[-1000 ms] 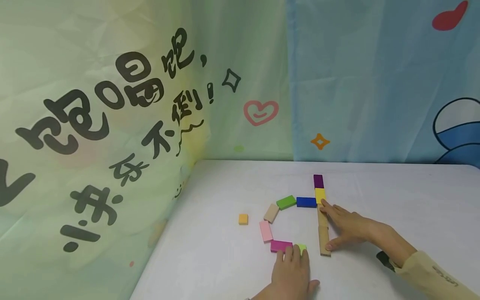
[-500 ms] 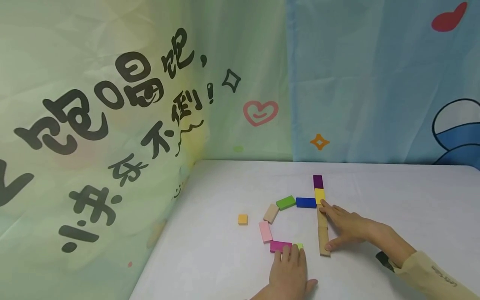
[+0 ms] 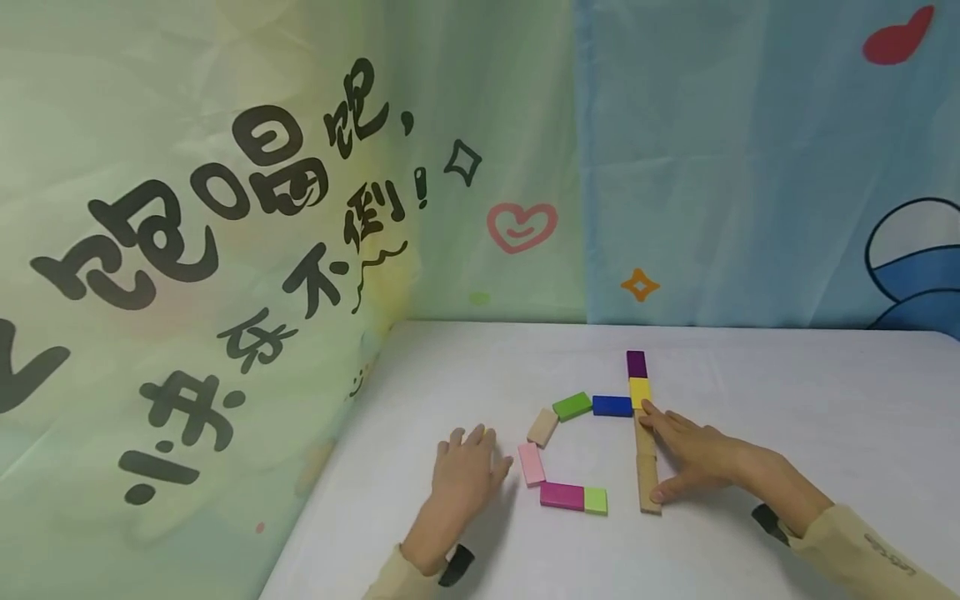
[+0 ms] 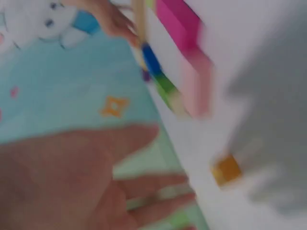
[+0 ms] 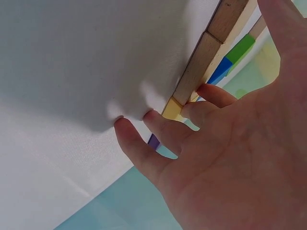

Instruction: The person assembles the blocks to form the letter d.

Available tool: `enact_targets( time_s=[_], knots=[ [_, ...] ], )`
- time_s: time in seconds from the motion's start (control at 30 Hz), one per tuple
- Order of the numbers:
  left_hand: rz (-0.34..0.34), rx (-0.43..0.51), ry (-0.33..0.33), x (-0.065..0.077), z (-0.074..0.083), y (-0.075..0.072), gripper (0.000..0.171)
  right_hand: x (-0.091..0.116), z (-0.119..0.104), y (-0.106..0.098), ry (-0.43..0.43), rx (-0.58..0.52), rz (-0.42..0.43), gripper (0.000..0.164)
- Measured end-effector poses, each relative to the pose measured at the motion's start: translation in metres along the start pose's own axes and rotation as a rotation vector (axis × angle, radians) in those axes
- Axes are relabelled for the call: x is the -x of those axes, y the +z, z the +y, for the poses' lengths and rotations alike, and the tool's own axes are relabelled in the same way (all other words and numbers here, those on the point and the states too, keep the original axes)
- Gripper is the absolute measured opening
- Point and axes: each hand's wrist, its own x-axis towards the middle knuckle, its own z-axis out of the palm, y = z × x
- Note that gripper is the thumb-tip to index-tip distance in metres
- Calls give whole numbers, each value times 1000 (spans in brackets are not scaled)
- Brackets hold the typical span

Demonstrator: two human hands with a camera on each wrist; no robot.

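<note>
My left hand (image 3: 463, 479) hovers with spread fingers over a small orange block (image 4: 226, 170), mostly hidden beneath it in the head view; the left wrist view shows a gap between them. My right hand (image 3: 697, 454) touches the column's right side with index finger and thumb. That column has a purple block (image 3: 636, 364), a yellow block (image 3: 640, 392) and plain wooden blocks (image 3: 648, 485). A curve of blocks runs left from it: blue (image 3: 612, 406), green (image 3: 572, 406), beige (image 3: 542, 427), pink (image 3: 532, 465), magenta (image 3: 562, 496), then a light green block (image 3: 596, 501), apart from the column.
The blocks lie flat on a white table (image 3: 787, 392). Behind it hangs a blue and green printed curtain (image 3: 712, 167). A printed cloth with black lettering (image 3: 172, 333) borders the table's left side.
My left hand has left the magenta and light green blocks and moved left over the orange block. Earlier the light green block slid slightly left against the magenta one. My right hand stays put.
</note>
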Motion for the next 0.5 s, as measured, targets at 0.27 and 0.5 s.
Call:
enact_targets(
  time_s=[0.27, 0.5],
  knots=[
    [-28, 23, 144, 4, -34, 12, 36, -2, 1, -2, -8, 22, 7, 126],
    [-104, 58, 152, 31, -35, 8, 40, -1, -1, -4, -14, 18, 14, 130]
  ],
)
